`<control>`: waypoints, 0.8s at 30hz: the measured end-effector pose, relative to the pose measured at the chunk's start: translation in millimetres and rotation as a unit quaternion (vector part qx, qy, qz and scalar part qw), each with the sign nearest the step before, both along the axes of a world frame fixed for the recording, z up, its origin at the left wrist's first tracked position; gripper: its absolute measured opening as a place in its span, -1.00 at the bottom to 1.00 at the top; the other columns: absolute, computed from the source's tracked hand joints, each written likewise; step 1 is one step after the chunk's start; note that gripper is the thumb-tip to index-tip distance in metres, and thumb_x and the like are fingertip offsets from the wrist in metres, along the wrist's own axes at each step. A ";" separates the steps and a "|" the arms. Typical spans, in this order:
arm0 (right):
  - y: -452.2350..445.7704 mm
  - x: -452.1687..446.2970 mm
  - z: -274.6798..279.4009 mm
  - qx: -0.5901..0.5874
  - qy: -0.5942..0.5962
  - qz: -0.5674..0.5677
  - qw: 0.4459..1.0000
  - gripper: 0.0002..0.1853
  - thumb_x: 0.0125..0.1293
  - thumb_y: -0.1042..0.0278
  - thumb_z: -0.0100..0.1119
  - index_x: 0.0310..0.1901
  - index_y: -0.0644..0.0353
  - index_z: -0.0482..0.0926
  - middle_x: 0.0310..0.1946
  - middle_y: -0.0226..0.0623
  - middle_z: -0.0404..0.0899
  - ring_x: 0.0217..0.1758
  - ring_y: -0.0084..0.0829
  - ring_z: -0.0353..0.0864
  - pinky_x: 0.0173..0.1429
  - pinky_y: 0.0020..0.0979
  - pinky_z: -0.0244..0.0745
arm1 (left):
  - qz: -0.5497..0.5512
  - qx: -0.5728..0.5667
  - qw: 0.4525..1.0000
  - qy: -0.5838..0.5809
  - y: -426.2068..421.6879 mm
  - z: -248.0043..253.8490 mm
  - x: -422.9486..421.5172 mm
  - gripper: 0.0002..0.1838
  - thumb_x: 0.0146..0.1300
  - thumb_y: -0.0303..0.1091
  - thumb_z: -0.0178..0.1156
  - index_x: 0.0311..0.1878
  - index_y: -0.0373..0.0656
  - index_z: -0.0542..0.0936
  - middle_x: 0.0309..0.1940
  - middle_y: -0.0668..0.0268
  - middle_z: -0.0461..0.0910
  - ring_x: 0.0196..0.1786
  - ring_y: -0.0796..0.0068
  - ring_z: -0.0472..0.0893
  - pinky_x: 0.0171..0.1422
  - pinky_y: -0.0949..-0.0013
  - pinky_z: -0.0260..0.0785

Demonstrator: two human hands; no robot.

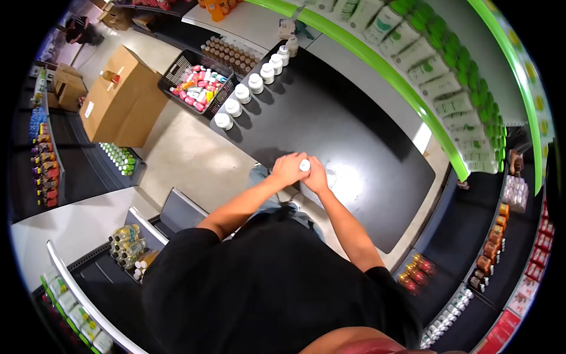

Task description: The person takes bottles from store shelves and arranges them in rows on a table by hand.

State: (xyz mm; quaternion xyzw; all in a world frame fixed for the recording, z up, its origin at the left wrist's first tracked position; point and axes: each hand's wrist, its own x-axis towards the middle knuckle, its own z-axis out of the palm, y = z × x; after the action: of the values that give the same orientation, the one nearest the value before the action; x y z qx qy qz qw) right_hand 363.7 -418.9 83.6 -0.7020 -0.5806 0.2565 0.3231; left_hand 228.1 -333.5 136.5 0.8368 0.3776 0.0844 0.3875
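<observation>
Close in front of my body, at the near edge of a dark table [348, 127], my two hands meet around a small white bottle [305, 165]. My left hand [317, 175] wraps it from the right, and my right hand [287, 169] from the left. Only the white top of the bottle shows between the fingers. Along the table's far left edge several white bottles [242, 92] stand upright in a row, apart from my hands.
Beyond the row sits a black crate [174, 74] of colourful bottles. A large cardboard box [125, 97] stands on the floor to the left. Stocked shelves surround the table, one with a green edge [383, 71]. A person [81, 29] is far off at upper left.
</observation>
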 end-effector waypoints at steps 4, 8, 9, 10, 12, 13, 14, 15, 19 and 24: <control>80.6 2.5 1.6 -0.013 -0.046 -0.088 0.995 -0.58 0.08 0.37 0.28 0.03 0.17 0.55 -0.03 -0.12 0.59 0.05 0.01 0.54 0.11 -0.12 0.47 | 0.011 0.006 1.000 -0.018 84.3 -2.3 16.2 -0.63 0.06 -0.09 0.27 -0.12 -0.06 0.50 -0.21 0.13 0.58 -0.12 -0.04 0.59 -0.08 0.00 0.46; 166.2 13.0 -3.0 0.026 -0.073 -0.149 0.986 -0.60 0.15 0.43 0.23 0.08 0.18 0.55 0.01 -0.08 0.60 0.10 -0.01 0.57 0.15 -0.20 0.49 | 0.036 0.022 0.998 -0.050 161.8 -22.9 40.4 -0.64 0.10 -0.17 0.26 -0.06 -0.07 0.50 -0.18 0.14 0.55 -0.06 -0.01 0.58 -0.04 0.01 0.47; 186.8 17.4 -6.9 0.041 -0.076 -0.160 0.983 -0.60 0.16 0.44 0.22 0.08 0.19 0.55 0.02 -0.08 0.61 0.10 -0.02 0.57 0.15 -0.22 0.50 | 0.038 0.020 0.998 -0.055 179.7 -28.3 44.6 -0.63 0.11 -0.17 0.25 -0.02 -0.07 0.50 -0.18 0.14 0.54 -0.06 -0.01 0.58 -0.03 0.02 0.47; 206.3 21.7 -10.1 0.043 -0.066 -0.159 0.984 -0.61 0.17 0.44 0.22 0.08 0.19 0.55 0.01 -0.08 0.61 0.09 -0.04 0.59 0.14 -0.25 0.51 | 0.050 0.000 0.997 -0.064 194.6 -31.7 47.6 -0.60 0.12 -0.17 0.25 0.02 -0.07 0.50 -0.15 0.14 0.54 -0.05 0.00 0.59 -0.01 0.03 0.48; 242.6 33.4 -15.6 0.050 -0.045 -0.157 0.985 -0.62 0.19 0.46 0.21 0.09 0.20 0.55 0.01 -0.09 0.62 0.06 -0.08 0.62 0.12 -0.29 0.52 | 0.073 -0.038 0.993 -0.081 221.1 -35.6 52.6 -0.54 0.15 -0.17 0.25 0.12 -0.05 0.48 -0.07 0.13 0.54 -0.03 0.03 0.60 0.02 0.05 0.49; 259.2 42.3 -24.3 0.028 -0.013 -0.155 0.987 -0.61 0.19 0.47 0.22 0.09 0.19 0.55 0.00 -0.10 0.63 0.05 -0.11 0.63 0.11 -0.30 0.52 | 0.074 -0.040 0.993 -0.085 231.4 -40.8 55.2 -0.50 0.17 -0.16 0.23 0.18 -0.04 0.46 -0.05 0.12 0.53 -0.01 0.03 0.59 0.04 0.06 0.48; 273.3 51.5 -34.5 0.006 0.020 -0.153 0.988 -0.60 0.18 0.48 0.22 0.09 0.18 0.55 -0.02 -0.10 0.64 0.03 -0.13 0.64 0.10 -0.30 0.53 | 0.075 -0.041 0.992 -0.089 239.8 -47.4 57.9 -0.47 0.19 -0.15 0.22 0.23 -0.03 0.44 -0.03 0.11 0.52 0.00 0.04 0.59 0.07 0.06 0.48; 279.0 59.4 -43.8 -0.018 0.054 -0.154 0.987 -0.60 0.17 0.49 0.23 0.09 0.17 0.55 -0.03 -0.11 0.65 0.01 -0.16 0.65 0.09 -0.31 0.53 | 0.074 -0.044 0.992 -0.092 244.4 -53.8 60.4 -0.44 0.21 -0.14 0.20 0.28 -0.02 0.42 -0.01 0.11 0.51 0.02 0.05 0.59 0.09 0.07 0.48; 321.3 80.1 -50.7 -0.059 -0.005 -0.209 0.976 -0.49 0.02 0.47 0.37 0.10 0.10 0.56 -0.09 -0.10 0.69 -0.03 -0.19 0.69 0.05 -0.32 0.55 | 0.100 -0.102 0.979 -0.143 264.8 -71.9 82.0 -0.31 0.29 -0.11 0.18 0.44 -0.12 0.26 0.29 0.02 0.39 0.24 -0.01 0.48 0.25 0.11 0.40; 377.3 124.4 -74.1 -0.119 -0.063 -0.224 0.965 -0.47 0.14 0.17 0.33 0.19 -0.06 0.49 -0.07 -0.02 0.68 0.09 -0.01 0.65 0.11 -0.21 0.53 | 0.119 -0.067 0.973 -0.187 307.4 -87.3 123.1 -0.28 0.32 -0.03 0.10 0.42 -0.30 0.25 0.33 -0.08 0.37 0.28 -0.06 0.46 0.32 0.13 0.35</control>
State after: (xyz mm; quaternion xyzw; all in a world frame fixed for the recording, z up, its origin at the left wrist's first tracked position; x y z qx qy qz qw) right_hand 488.1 -41.6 9.5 -0.8621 -0.3931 0.1998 0.2497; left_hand 351.2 -26.1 49.2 0.7275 0.3998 0.2597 0.4933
